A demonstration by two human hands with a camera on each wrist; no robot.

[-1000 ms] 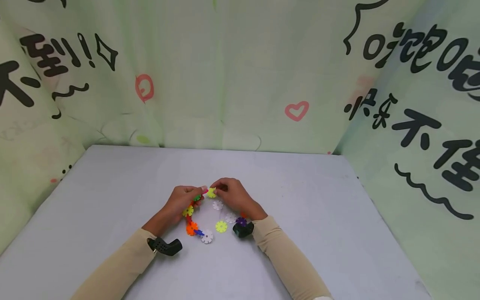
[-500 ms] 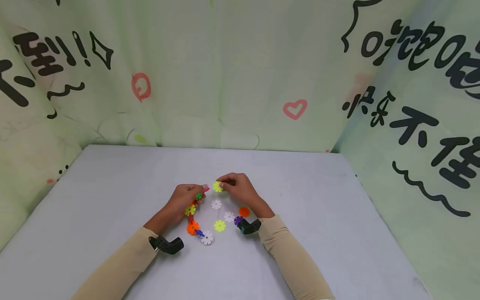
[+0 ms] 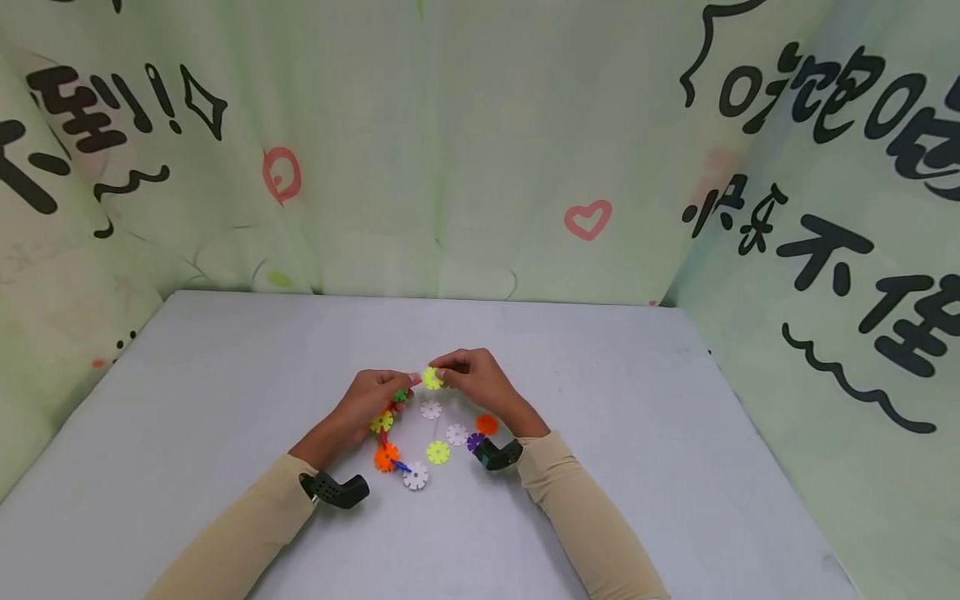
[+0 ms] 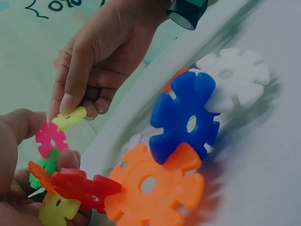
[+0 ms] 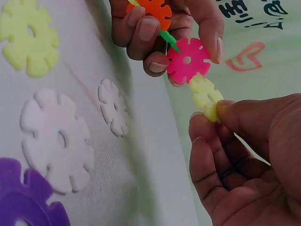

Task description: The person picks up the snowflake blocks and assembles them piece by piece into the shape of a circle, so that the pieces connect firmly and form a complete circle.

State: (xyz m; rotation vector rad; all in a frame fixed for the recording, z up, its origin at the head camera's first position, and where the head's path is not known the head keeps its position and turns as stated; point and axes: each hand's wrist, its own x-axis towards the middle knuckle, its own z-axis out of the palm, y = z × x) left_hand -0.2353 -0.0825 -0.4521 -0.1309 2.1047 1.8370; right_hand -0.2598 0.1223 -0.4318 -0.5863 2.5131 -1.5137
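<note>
My left hand [image 3: 365, 404] holds a chain of slotted plastic snowflake discs near its pink end disc [image 5: 178, 68]. Below the pink one follow a green disc [image 4: 40, 179], small orange and yellow ones, a red disc [image 4: 77, 183], a larger orange disc [image 4: 129, 174], a blue disc [image 4: 176, 110] and a white disc [image 3: 416, 477]. Between thumb and fingertips, my right hand [image 3: 480, 383] pinches a loose yellow disc [image 5: 201, 92]. Its edge is right at the pink disc's rim in both wrist views.
Loose discs lie on the white table [image 3: 600, 392] between the arms: a yellow disc [image 3: 438, 452], two white discs [image 5: 54, 162], a purple disc [image 5: 23, 200] and an orange disc [image 3: 487, 424]. Printed curtains [image 3: 487, 150] stand behind and beside the table.
My right hand first drew the yellow disc away from the pink one, up and to the right, then brought it slightly back left. My left hand has barely moved.
</note>
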